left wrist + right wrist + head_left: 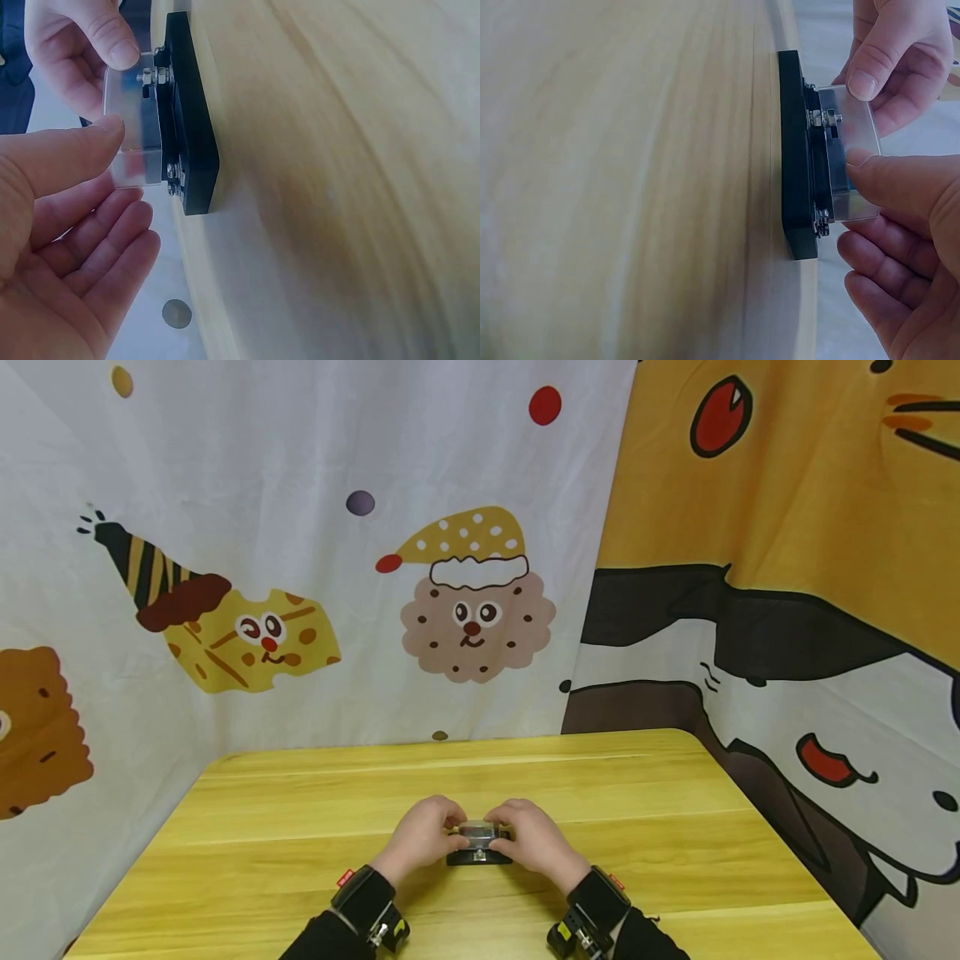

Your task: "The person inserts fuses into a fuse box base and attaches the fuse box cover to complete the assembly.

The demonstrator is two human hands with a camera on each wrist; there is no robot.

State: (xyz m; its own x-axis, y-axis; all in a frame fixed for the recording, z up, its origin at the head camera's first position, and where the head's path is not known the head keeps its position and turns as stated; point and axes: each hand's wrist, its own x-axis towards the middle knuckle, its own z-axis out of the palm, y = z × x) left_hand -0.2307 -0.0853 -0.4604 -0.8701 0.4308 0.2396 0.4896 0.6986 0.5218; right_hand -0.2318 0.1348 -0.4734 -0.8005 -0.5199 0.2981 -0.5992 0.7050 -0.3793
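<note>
A small device stands on the table between my two hands. It has a black rectangular base (480,859) and a clear plastic cover (861,124) on top. Metal screws with nuts (154,76) stick out along its front side. My left hand (423,833) pinches one end of the cover, its thumb (82,150) on the front face and the fingers behind. At the other end my right hand (537,837) grips the cover the same way, thumb (896,180) in front. The base rests flat on the wood.
The yellow wood-grain table (300,802) runs out around the device to a rounded far edge. Behind it hangs a white curtain (300,468) with cartoon prints, and an orange and white printed cloth (667,518) on the right. Black wrist cameras (363,897) sit on both wrists.
</note>
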